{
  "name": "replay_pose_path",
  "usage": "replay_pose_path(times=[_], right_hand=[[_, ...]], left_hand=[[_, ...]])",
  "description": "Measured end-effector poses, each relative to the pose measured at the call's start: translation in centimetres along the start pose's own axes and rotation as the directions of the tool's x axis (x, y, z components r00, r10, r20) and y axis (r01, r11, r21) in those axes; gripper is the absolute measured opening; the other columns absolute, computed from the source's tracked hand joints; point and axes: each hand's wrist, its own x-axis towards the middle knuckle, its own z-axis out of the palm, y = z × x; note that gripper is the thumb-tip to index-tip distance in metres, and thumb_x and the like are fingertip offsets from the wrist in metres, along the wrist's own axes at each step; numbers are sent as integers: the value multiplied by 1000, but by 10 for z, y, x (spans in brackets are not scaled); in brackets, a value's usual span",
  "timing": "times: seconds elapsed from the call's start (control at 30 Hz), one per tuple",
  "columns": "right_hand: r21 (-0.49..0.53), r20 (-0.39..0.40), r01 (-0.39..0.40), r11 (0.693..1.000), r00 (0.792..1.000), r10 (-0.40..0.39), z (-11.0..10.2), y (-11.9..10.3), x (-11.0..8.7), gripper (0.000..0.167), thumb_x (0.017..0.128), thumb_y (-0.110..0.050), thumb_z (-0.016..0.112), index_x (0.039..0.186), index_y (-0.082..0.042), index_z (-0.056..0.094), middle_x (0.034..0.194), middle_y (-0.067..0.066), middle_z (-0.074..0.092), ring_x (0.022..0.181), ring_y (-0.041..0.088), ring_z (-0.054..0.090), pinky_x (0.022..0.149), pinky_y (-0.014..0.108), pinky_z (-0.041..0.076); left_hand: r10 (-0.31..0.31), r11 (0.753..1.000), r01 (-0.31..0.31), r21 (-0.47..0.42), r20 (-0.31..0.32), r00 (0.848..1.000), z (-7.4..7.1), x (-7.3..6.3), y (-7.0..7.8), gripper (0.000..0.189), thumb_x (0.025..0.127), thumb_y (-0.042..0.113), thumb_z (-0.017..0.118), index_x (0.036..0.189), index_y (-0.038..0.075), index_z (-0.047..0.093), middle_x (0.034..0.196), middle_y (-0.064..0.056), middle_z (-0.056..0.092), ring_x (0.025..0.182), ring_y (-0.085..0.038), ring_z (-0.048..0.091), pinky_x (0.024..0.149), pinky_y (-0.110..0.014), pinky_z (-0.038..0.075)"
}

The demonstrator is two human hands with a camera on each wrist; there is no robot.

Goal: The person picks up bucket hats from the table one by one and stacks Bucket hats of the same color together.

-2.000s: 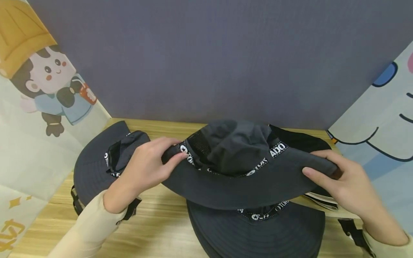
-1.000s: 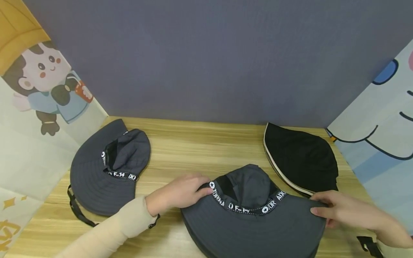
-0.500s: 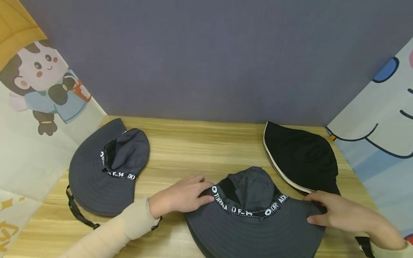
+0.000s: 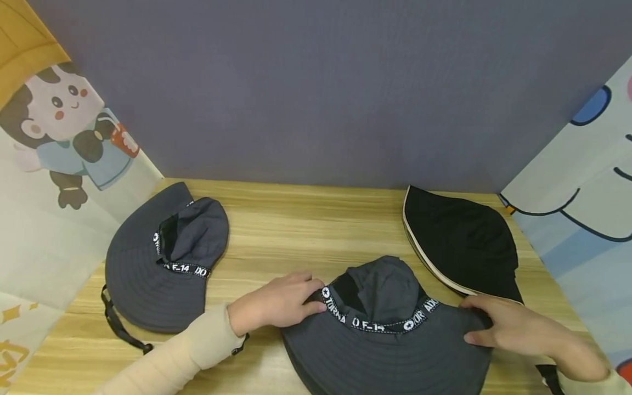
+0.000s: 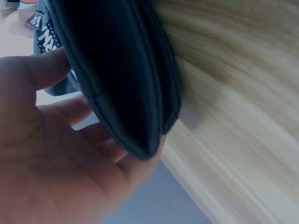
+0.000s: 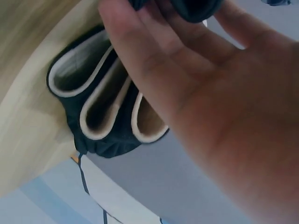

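Note:
A dark grey sun hat (image 4: 395,356), folded in half with a lettered band, lies at the front centre in the head view. My left hand (image 4: 276,302) pinches the left end of its brim, thumb on top near the band. At the brim's right end my right hand (image 4: 513,329) grips the edge between thumb and fingers. Layered brim folds (image 5: 126,84) lie against the left fingers in the left wrist view. Another hat was beneath this one earlier; it is now mostly covered. In the right wrist view, the right hand's fingers curl round the dark brim (image 6: 196,7).
A second folded grey hat (image 4: 153,291) with a chin cord (image 4: 118,326) lies at the left. Black hats with cream trim (image 4: 459,247) lie back right, close to my right hand; the right wrist view shows several trimmed folds (image 6: 100,126). A grey panel (image 4: 316,93) stands behind.
Both hands have lowered the grey hat from above the table onto the hat at the front, still gripping its brim. During the last half second the hat and hands have barely shifted.

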Motion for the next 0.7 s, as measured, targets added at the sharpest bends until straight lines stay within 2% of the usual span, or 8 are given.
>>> replay_pose_path(times=[0.07, 0.13, 0.33, 0.5, 0.7], right_hand=[[-1, -13, -26, 1000, 1000, 26, 1, -5, 2, 59, 86, -47, 78, 128, -9, 63, 130, 13, 62, 117, 39, 59, 87, 52, 50], [1, -29, -37, 999, 999, 38, 3, -10, 5, 63, 85, -50, 78, 129, -8, 63, 132, 15, 62, 120, 42, 58, 90, 57, 48], [3, -72, 4, 1000, 997, -4, 7, -32, 20, 64, 86, -51, 77, 130, -6, 63, 130, 12, 62, 118, 39, 59, 91, 56, 48], [1, -117, 30, 1000, 993, -30, 10, -52, 36, 64, 88, -45, 77, 134, -4, 61, 132, 14, 61, 120, 40, 58, 94, 57, 47], [-57, -135, 23, 998, 990, -30, 11, -73, 57, 58, 90, -36, 77, 134, -2, 60, 132, 20, 60, 122, 45, 56, 96, 60, 47]], left_hand=[[-5, 1000, 5, 8, -9, 1000, 0, -2, -1, 38, 102, 41, 61, 130, 15, 65, 105, 4, 60, 98, -13, 56, 83, -36, 51], [-19, 1000, 19, 11, -20, 1000, -1, -5, -3, 37, 101, 40, 62, 128, 14, 66, 102, 4, 59, 93, -12, 55, 80, -35, 51], [-81, 996, 83, 32, -64, 995, -6, -13, -15, 37, 101, 32, 65, 129, 9, 66, 101, 0, 58, 90, -15, 55, 79, -39, 51], [-163, 985, 166, 34, -79, 983, -12, -20, -27, 39, 101, 30, 65, 133, 7, 63, 100, -3, 57, 85, -17, 55, 77, -40, 50], [-237, 969, 242, 56, -88, 968, -22, -23, -42, 39, 102, 28, 63, 135, 7, 62, 106, -7, 59, 94, -23, 57, 82, -44, 50]])
